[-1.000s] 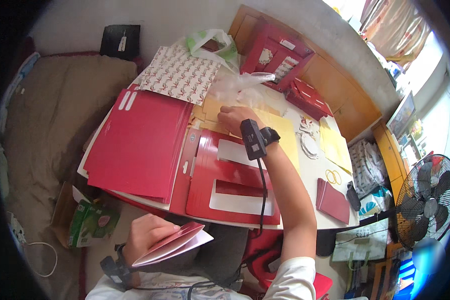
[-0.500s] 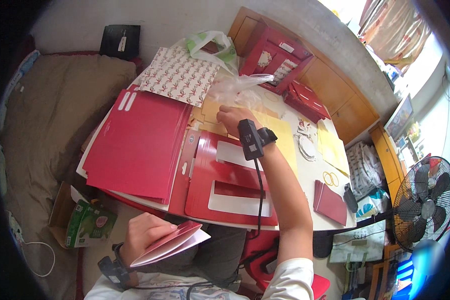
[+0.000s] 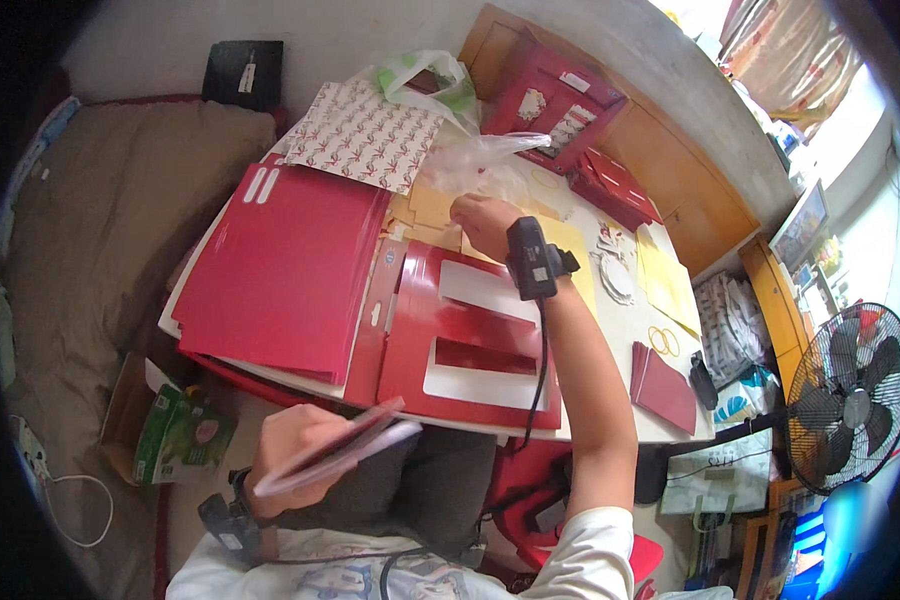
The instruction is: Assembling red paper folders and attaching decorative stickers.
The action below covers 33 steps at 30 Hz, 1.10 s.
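Observation:
My left hand [image 3: 295,450] is closed on a folded red and white card [image 3: 345,452], held in front of the table's near edge and blurred by motion. Over the middle of the table, my right hand [image 3: 485,228] has its fingers bent and pressed together; whatever they may hold is hidden. It is nearest to tan paper pieces [image 3: 430,206] and a yellow sheet [image 3: 573,262]. Closer to me lies a glossy red sheet with cut-out windows [image 3: 398,350] showing white. To its left is a stack of large red sheets [image 3: 280,270].
A patterned sheet [image 3: 365,135] overlaps the red stack, beside plastic bags [image 3: 480,160]. At the back stand a red box [image 3: 570,95] and red packets [image 3: 610,190]. Rubber bands [image 3: 663,341] and dark red cards [image 3: 663,390] lie rightward, with a fan [image 3: 855,405] beyond.
The folded card has turned nearly edge-on in my left hand, its halves closer together. My right hand has shifted slightly right, and the whole view has moved a little.

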{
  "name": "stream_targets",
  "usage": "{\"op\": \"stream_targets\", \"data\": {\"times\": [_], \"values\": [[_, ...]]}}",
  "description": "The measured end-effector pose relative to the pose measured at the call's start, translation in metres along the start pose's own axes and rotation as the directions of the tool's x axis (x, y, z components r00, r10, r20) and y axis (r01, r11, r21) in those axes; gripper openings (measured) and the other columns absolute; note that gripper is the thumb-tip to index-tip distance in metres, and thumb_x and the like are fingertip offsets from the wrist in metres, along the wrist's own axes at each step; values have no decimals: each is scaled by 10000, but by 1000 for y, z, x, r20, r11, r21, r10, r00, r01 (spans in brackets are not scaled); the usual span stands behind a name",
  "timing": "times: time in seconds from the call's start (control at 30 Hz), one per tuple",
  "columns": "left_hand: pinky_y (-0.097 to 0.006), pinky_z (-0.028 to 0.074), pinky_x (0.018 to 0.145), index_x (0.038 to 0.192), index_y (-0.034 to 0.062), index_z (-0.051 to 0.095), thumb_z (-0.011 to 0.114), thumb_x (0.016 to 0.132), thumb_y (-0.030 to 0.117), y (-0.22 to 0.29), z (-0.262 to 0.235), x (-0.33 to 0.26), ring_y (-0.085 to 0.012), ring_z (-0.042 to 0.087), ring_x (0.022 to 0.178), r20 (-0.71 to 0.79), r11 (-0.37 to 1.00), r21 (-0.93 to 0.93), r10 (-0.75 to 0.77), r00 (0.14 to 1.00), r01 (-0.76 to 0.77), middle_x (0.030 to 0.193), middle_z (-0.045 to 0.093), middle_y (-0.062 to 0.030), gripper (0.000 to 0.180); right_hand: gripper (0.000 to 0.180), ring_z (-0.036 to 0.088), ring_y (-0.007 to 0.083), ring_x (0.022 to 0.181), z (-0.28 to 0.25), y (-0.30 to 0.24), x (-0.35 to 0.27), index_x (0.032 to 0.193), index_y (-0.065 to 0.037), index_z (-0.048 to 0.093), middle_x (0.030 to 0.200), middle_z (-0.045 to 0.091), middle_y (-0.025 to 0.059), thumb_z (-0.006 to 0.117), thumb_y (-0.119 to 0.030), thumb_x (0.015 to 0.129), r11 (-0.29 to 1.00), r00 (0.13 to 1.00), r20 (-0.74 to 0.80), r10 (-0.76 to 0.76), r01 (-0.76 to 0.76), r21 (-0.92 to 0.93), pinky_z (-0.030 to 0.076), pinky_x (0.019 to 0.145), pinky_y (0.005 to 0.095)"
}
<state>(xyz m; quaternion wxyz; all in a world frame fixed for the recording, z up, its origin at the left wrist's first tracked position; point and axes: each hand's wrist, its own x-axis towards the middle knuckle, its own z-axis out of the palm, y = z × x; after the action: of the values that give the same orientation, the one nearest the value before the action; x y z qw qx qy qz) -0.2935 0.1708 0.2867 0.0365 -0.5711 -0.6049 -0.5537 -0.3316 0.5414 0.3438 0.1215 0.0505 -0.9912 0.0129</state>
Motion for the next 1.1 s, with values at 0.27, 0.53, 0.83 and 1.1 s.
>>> {"op": "stream_targets", "data": {"times": [0.27, 0.53, 0.83, 1.1], "values": [[-314, 410, 861, 1203, -20, 429, 577, 827, 85, 37, 18, 7, -162, 535, 956, -18, 731, -579, -455, 890, 362, 1051, 569, -116, 417, 198, 597, 281, 715, -80, -146, -84, 969, -25, 577, 871, 585, 130, 579, 24, 777, 968, 628, -778, -35, 214, 130, 497, 638, 333], [-303, 356, 939, 1314, 6, 283, 508, 852, 1, 83, 42, 1, -134, 431, 1093, 75, 578, -786, -260, 963, 217, 1212, 446, -82, 514, 229, 600, 182, 725, -59, -266, -173, 882, -82, 650, 865, 602, 37, 725, -65, 666, 980, 523, -829, -199, 124, -157, 504, 625, 298], [-278, 370, 916, 1309, 14, 293, 517, 865, 20, 103, 54, -19, -115, 427, 1075, 112, 596, -775, -197, 974, 210, 1197, 450, -72, 497, 279, 581, 174, 740, -55, -285, -204, 903, -86, 662, 877, 595, 32, 731, -50, 635, 981, 482, -865, -137, -57, -187, 493, 625, 281], [-279, 368, 918, 1320, 22, 274, 501, 877, 25, 106, 57, -23, -115, 420, 1086, 122, 573, -796, -162, 979, 194, 1216, 433, -74, 497, 307, 581, 176, 744, -54, -291, -211, 897, -80, 670, 891, 594, 37, 721, -29, 599, 983, 467, -879, -98, -93, -159, 487, 618, 273]]}}
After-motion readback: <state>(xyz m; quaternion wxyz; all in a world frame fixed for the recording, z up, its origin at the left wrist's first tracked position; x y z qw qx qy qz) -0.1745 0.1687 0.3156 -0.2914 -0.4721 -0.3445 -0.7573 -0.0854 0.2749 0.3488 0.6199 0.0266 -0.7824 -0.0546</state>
